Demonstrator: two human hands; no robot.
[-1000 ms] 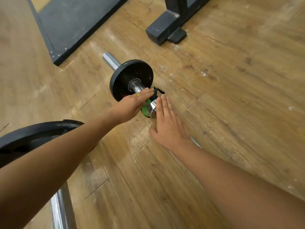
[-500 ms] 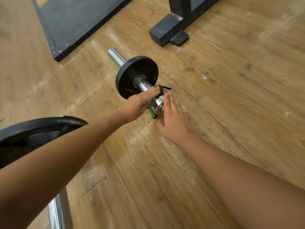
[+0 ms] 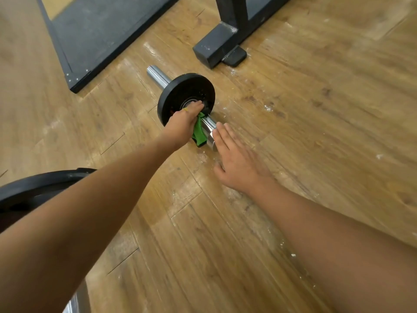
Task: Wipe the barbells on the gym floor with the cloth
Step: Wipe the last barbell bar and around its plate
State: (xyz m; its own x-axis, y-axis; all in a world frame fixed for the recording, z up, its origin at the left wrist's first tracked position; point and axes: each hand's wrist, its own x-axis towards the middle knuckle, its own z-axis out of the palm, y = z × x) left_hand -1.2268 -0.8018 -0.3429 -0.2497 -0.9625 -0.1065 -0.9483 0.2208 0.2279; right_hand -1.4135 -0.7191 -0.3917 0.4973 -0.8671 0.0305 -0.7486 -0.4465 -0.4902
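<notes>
Our left grip has slid up the barbell sleeve, away from its near tip, and its fingertips now reach the hub of the black plate. The green cloth has travelled with it and now hangs out from under the palm instead of sitting at the tip. Bare chrome now shows between cloth and tip, where before it showed between hand and plate. Our right grip has spread its straight fingers a little wider beside the tip.

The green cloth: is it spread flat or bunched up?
Bunched: the left hand grips the green cloth crumpled against the chrome bar.
</notes>
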